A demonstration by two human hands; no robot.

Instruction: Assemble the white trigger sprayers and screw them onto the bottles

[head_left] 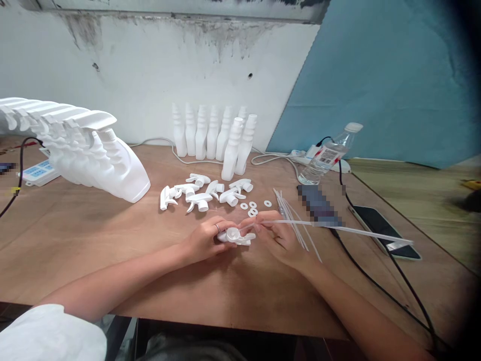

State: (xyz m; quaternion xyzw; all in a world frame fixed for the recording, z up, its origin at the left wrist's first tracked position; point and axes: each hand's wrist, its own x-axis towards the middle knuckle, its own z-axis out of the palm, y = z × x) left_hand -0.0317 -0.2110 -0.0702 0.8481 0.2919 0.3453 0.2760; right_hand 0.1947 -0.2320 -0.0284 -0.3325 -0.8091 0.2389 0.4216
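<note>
My left hand (206, 239) is closed on a white trigger spray head (233, 234), whose round opening faces up. My right hand (278, 239) pinches a long, thin translucent tube (349, 229); its near end is at the spray head, and the far end reaches out to the right. Whether the tube's tip is inside the opening cannot be made out. Just beyond my hands are several white spray heads (199, 201) and several white ring washers (267, 203). More thin tubes (296, 220) lie beside my right hand.
White bottles (230, 150) stand near the wall. Large white spray bottles (124, 170) are lined up at the left. At the right are a clear water bottle (325, 158), a phone (387, 230), a blurred dark device (318, 204) and black cables (370, 281).
</note>
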